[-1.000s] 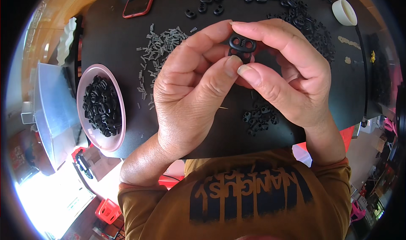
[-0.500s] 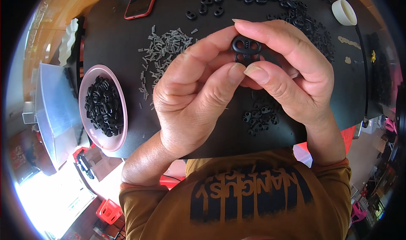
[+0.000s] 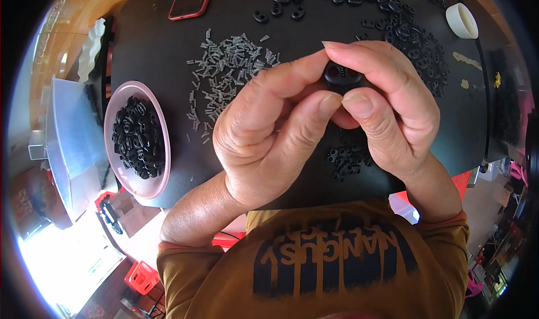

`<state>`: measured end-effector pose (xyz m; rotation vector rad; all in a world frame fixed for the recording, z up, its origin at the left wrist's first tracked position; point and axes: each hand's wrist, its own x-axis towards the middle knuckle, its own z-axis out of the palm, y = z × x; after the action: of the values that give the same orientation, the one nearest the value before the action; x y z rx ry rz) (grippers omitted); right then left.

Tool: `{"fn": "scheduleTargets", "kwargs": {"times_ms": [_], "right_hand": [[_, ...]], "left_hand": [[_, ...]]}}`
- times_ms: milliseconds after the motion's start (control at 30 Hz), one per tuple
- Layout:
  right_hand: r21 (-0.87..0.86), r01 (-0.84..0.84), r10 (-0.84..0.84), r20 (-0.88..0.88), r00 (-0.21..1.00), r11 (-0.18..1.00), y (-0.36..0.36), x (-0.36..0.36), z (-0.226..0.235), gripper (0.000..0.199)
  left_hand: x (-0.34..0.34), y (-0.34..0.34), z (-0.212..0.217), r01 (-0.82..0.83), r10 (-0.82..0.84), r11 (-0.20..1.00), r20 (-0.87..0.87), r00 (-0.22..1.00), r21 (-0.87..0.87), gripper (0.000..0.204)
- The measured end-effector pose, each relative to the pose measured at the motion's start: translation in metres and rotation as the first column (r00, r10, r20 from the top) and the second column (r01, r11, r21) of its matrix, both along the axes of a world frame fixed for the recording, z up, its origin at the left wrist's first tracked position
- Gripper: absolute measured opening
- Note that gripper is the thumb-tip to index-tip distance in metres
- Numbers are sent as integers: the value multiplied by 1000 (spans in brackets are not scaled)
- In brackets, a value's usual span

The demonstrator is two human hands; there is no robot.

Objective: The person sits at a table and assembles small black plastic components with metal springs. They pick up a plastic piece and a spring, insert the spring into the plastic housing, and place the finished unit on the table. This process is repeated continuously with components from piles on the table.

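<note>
bright daylight washes over your black table (image 3: 168,55), flat and even, with only soft shadows beneath your hands. the lower-left corner blows out to white glare off the floor (image 3: 62,263). your fisheye lens bends the table edge and rings the frame in black. the centre stays sharp; detail softens and smears toward the rim.

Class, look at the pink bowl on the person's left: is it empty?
No. The pink bowl holds a heap of small black plastic pieces, piled toward its upper half.
</note>
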<state>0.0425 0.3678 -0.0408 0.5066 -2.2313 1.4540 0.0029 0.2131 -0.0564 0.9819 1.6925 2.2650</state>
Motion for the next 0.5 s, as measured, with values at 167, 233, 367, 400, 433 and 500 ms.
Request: {"fn": "scheduleTargets", "kwargs": {"times_ms": [167,233,367,400,433,500], "right_hand": [[54,4,5,-169,986,999,1,-4,-13,30],[76,-4,20,-221,975,997,1,-5,-15,29],[62,17,-5,-200,980,998,-2,-3,-12,29],[50,27,-17,-192,981,998,-3,-4,-11,29],[48,28,-18,-195,981,998,-3,-4,-10,30],[53,22,-10,-215,977,998,-2,-5,-10,30]], "left_hand": [[3,-1,-2,-44,41,998,-62,997,-55,27],[7,-2,-7,-72,71,996,-8,997,-52,27],[5,0,-3,-30,31,1000,-19,999,5,27],[4,1,-2,-11,11,999,-7,1000,46,28],[4,1,-2,3,-4,998,8,1000,70,29],[4,2,-1,30,-34,993,34,999,118,31]]}}
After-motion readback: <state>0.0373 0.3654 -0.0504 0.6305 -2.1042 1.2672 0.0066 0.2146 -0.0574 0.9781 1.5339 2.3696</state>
